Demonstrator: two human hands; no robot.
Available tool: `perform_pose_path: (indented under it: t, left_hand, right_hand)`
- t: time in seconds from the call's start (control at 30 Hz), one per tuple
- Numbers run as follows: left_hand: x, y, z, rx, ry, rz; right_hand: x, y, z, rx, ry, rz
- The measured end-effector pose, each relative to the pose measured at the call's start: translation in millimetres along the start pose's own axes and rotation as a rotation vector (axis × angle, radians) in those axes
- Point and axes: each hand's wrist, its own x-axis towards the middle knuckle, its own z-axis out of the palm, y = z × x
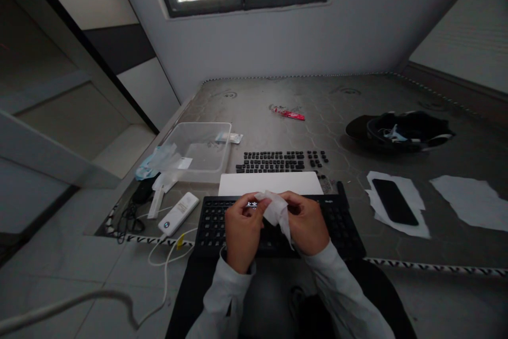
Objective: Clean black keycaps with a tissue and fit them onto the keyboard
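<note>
White and limp, the wet wipe (277, 211) hangs pinched between the left hand (243, 230) and right hand (306, 224), fingers pressed together on its upper edge; it looks light, soft and easily torn, best held by the corners. Beneath lies a black keyboard (341, 228), hard and matte. At twelve o'clock sit loose keycaps (278, 161); at eleven, a clear plastic tub (200, 153).

Grey mattress (278, 95) (keyboard (341, 222), phone (394, 201), tub (198, 143))
</note>
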Motion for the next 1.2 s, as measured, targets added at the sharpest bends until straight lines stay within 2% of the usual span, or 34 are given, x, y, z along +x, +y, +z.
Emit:
perform_pose_path:
  t: [0.17,0.43,0.63,0.8,0.9,1.0,1.07,1.2]
  left_hand:
    - [2,-1,-1,-0.086,-0.025,-0.058]
    - [-3,5,-2,-0.096,-0.043,0.023]
    - [2,3,-4,-0.072,-0.05,0.082]
    - [-1,5,-7,-0.125,0.1,0.154]
    - [-7,12,-10,-0.049,0.147,0.207]
    - [-13,20,-14,0.105,0.131,0.396]
    - [-15,23,-16,0.203,0.123,0.469]
    - [-12,24,-15,0.349,0.094,0.424]
  right_hand:
    - [3,4,0,0.077,-0.02,0.02]
    - [10,12,-1,0.351,0.016,0.164]
    - [7,9,-1,0.305,0.043,0.137]
    - [6,6,-1,0.279,0.081,0.13]
    - [6,6,-1,0.274,0.098,0.136]
    - [5,5,0,0.25,0.107,0.124]
    - [5,3,0,0.242,0.108,0.122]
    - [2,0,-1,0.251,0.077,0.14]
